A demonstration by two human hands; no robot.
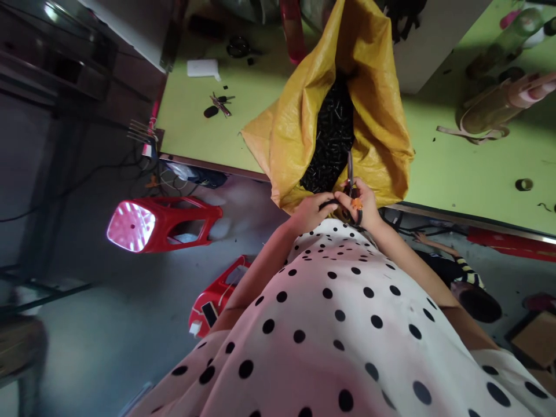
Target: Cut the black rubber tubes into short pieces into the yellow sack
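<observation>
Gripping a pair of scissors (351,185) by the looped handles, the right hand (362,205) has its fingers clenched through them, blades pointing toward twelve o'clock into the open yellow sack (291,133) of small black pieces (332,139). Just at nine o'clock of it, the left hand (310,211) is closed on a thin dark piece, touching the right. The sack rests on the edge of the green table (456,168); a red stool (165,223) lies at eight o'clock
</observation>
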